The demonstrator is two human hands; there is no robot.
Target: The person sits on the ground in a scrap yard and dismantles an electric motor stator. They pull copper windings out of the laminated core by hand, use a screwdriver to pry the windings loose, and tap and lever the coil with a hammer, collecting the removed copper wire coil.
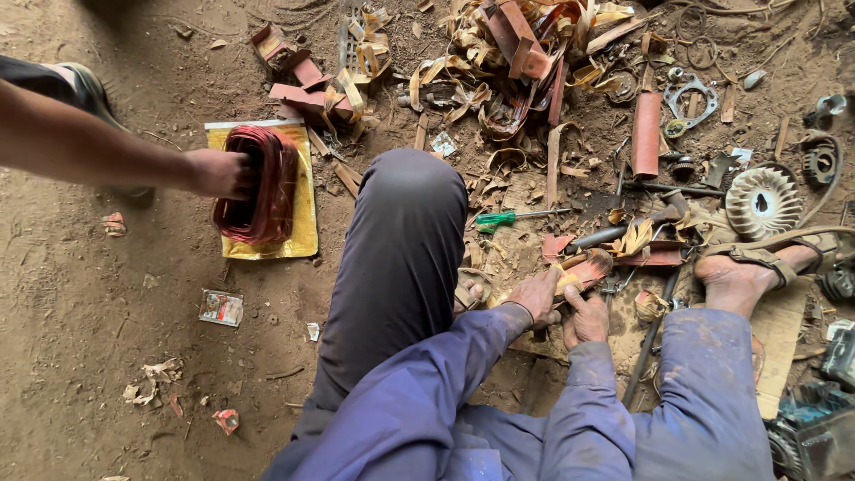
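From the head camera, the person sat on the dirt floor [80,294] with knees raised. The left hand [537,297] and right hand [585,317] met low between the legs, fingers curled tightly around a small reddish strip [583,270], held just above the ground. A green screwdriver [508,216] lay nearby. At the left, another person's hand [218,173] reached in, arm stretched straight, fingers pressed on a copper wire coil [258,185] resting on a yellow sheet [298,233].

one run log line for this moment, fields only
left hand: on reddish strip | right hand: pinching strip | other person's hand: on copper coil | green screwdriver: idle
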